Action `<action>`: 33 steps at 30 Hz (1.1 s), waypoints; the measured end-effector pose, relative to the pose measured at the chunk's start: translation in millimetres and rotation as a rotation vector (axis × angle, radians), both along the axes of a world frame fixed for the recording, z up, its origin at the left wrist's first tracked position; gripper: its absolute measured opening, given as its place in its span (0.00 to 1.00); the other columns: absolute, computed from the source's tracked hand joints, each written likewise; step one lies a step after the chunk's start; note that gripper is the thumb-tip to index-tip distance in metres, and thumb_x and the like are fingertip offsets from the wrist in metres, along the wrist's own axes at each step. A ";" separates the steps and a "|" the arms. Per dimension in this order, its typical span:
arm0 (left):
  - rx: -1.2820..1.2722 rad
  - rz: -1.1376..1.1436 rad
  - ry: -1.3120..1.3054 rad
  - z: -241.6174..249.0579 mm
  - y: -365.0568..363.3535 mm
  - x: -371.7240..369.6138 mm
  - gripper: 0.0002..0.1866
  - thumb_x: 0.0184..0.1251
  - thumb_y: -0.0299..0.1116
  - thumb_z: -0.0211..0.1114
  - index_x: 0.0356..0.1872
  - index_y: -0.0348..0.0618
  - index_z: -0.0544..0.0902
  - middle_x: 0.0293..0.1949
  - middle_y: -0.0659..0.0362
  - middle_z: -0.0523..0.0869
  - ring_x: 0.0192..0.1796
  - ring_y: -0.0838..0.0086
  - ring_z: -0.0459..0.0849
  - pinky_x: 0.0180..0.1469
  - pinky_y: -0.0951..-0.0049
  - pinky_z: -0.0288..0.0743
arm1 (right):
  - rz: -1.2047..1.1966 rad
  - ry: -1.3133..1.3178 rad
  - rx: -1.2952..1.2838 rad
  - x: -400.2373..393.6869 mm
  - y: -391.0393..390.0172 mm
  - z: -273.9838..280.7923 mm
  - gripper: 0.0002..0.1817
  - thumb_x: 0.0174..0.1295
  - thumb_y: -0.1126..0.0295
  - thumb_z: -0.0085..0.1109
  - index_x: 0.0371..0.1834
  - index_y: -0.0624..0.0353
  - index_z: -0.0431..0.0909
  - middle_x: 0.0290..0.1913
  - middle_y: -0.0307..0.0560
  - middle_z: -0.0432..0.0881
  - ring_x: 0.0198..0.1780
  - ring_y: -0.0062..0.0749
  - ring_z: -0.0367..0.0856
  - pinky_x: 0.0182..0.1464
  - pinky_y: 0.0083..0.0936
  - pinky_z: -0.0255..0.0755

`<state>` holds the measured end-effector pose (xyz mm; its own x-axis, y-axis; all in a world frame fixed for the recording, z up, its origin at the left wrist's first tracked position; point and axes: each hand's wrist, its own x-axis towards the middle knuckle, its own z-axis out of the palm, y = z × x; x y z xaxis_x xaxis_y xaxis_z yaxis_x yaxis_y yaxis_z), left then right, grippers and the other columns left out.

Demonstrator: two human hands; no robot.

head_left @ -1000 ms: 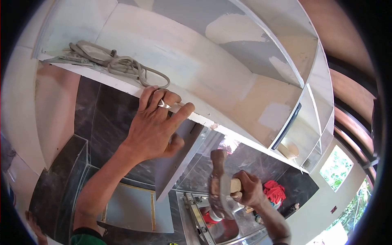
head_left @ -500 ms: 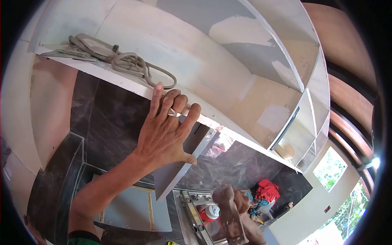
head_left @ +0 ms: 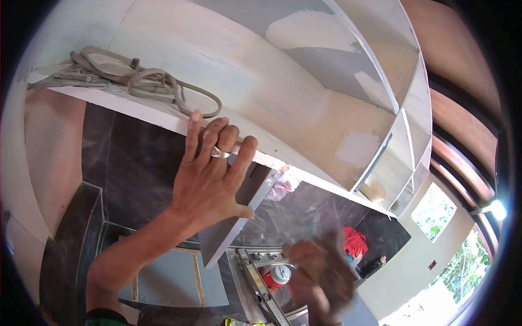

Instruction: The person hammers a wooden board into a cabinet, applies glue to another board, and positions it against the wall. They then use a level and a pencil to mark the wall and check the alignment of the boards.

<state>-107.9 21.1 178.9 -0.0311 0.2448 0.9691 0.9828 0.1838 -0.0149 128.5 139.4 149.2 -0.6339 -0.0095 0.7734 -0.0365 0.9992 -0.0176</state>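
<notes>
My left hand (head_left: 209, 176), with a ring on one finger, reaches up to the white front edge of the cabinet (head_left: 130, 110). Its fingers lie over that edge, and its thumb presses on a grey panel (head_left: 231, 233) hanging below the cabinet. My right hand (head_left: 310, 266) is low and smeared by motion. Something brown and blurred (head_left: 336, 271) is at it; I cannot make out what it is or whether it is held.
A coiled grey cable (head_left: 157, 87) lies on the cabinet shelf. Below are a spirit level (head_left: 261, 288), a red can (head_left: 278, 275) with a pale top, and a red cloth (head_left: 354, 242). Dark wall tiles (head_left: 147, 157) stand behind the arm.
My right hand and the brown thing have swung to the right and blurred more. My left hand keeps its place on the cabinet edge and panel. The view has shifted slightly.
</notes>
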 end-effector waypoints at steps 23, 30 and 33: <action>0.091 0.097 0.072 12.9 -2.4 8.1 0.46 0.29 0.71 0.71 0.46 0.43 0.78 0.44 0.53 0.72 0.55 0.54 0.73 0.74 0.40 0.43 | 0.264 0.248 -1.173 66.6 -24.4 -165.6 0.38 0.65 0.37 0.43 0.58 0.66 0.65 0.39 0.54 0.80 0.39 0.34 0.79 0.43 0.33 0.73; -0.207 0.135 0.112 57.2 -2.4 16.0 0.34 0.42 0.60 0.73 0.41 0.40 0.81 0.37 0.53 0.80 0.47 0.57 0.79 0.67 0.53 0.60 | -0.024 0.212 -1.011 88.8 -41.5 -272.6 0.36 0.68 0.37 0.38 0.49 0.67 0.65 0.23 0.45 0.76 0.25 0.30 0.76 0.26 0.24 0.69; -0.278 0.169 0.029 55.9 -1.8 25.8 0.36 0.32 0.52 0.81 0.45 0.45 0.80 0.45 0.53 0.79 0.49 0.55 0.77 0.57 0.56 0.68 | -0.041 0.149 -1.173 94.8 -62.0 -253.4 0.31 0.69 0.40 0.38 0.37 0.64 0.67 0.20 0.45 0.74 0.22 0.32 0.75 0.23 0.25 0.68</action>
<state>-82.1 19.4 234.8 -0.0676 0.4939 0.8669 0.9371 0.3298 -0.1148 223.4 77.4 -104.2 -0.5198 0.7738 0.3619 -0.0842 0.3752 -0.9231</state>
